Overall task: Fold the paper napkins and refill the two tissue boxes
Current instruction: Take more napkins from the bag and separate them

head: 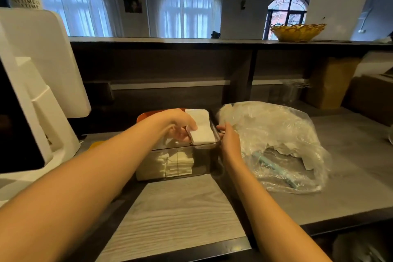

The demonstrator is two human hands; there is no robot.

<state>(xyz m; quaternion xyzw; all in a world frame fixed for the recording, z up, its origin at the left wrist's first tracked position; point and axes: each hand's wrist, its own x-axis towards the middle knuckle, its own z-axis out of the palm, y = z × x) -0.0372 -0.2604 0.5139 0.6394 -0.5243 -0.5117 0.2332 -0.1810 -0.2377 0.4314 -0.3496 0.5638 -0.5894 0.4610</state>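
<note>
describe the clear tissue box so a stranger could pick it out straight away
Start at the big white screen on the left of the grey counter; the clear tissue box stands just right of its base, left of the crumpled plastic bag. Unlike its neighbours it is see-through, showing stacked white napkins, and the left hand holds a folded napkin over it.

- Left forearm: bare from the picture's near edge up to the wrist, no sleeve in view.
- Right forearm: bare as well, with no sleeve in view.
- Left hand: ungloved.
- Right hand: ungloved; no watch or band at the wrist.
</note>
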